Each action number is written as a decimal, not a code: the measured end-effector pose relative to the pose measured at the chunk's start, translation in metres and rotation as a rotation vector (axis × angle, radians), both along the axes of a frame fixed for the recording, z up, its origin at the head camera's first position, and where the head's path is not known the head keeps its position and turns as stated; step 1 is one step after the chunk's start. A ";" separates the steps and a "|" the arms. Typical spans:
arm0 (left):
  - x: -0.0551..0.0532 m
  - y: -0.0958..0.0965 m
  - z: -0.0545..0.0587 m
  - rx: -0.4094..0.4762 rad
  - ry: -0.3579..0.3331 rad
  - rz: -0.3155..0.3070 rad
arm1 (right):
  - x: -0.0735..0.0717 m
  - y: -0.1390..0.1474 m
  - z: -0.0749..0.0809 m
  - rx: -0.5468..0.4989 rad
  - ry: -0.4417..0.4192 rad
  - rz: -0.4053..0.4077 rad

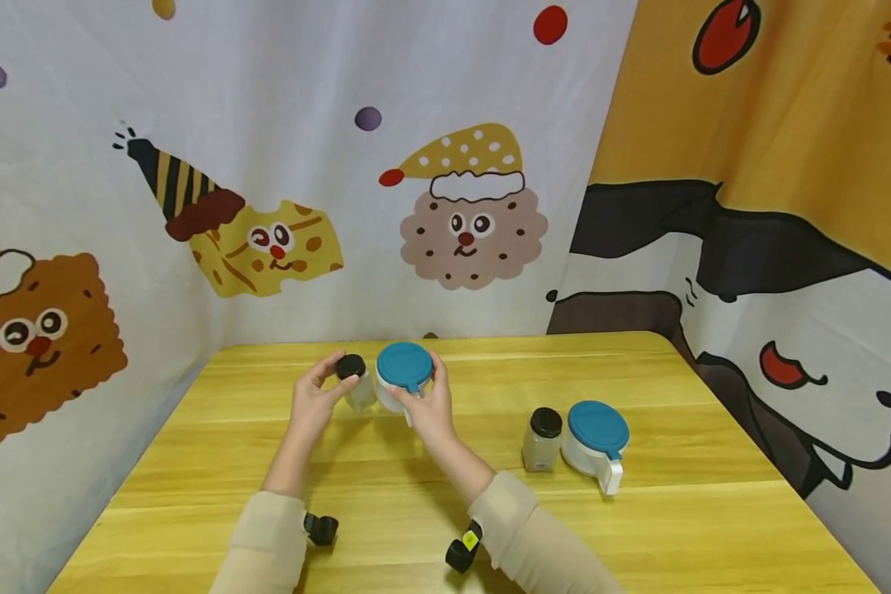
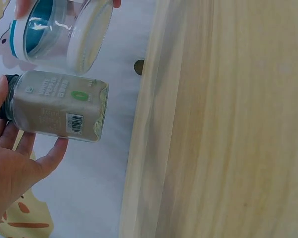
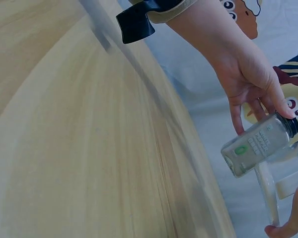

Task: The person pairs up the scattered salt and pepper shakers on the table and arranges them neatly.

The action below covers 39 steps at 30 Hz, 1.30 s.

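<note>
My left hand [image 1: 313, 406] grips a small clear spice jar [image 1: 360, 396] near its black lid. In the left wrist view, this jar [image 2: 59, 105] carries printed lettering, a green mark and a barcode, with pale brown contents. Beside it, my right hand [image 1: 432, 410] holds a clear container with a blue lid [image 1: 404, 364] and a white handle, thumb at the front and fingers round the side. Both wrist views show backdrop between the spice jar's base and the table edge, so it is off the table. The two held things are close together, upright in the head view.
On the wooden table [image 1: 683, 511], to the right, stand a second black-lidded spice jar [image 1: 541, 450] and a second blue-lidded container [image 1: 597, 427], its white handle facing the front. A printed curtain [image 1: 304, 107] hangs behind the table's far edge.
</note>
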<state>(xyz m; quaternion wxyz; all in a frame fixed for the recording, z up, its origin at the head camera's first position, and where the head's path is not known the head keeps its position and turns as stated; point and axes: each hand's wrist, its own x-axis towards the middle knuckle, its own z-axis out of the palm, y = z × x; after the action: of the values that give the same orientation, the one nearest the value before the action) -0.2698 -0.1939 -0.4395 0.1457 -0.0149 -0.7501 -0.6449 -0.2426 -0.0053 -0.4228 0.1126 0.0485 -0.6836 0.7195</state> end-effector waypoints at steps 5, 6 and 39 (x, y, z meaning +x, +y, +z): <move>0.005 0.004 0.002 -0.004 0.001 -0.004 | 0.009 0.001 0.006 0.010 0.029 -0.021; 0.006 0.005 0.002 -0.002 0.006 -0.008 | 0.010 0.001 0.005 0.011 0.026 -0.024; 0.026 0.021 0.001 0.032 0.074 -0.108 | 0.012 0.016 -0.029 0.000 0.020 -0.081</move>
<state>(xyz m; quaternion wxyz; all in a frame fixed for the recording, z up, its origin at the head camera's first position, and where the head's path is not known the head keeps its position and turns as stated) -0.2440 -0.1728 -0.4381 0.1385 -0.0770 -0.7318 -0.6629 -0.2305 0.0110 -0.4518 0.1484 0.0282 -0.6837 0.7139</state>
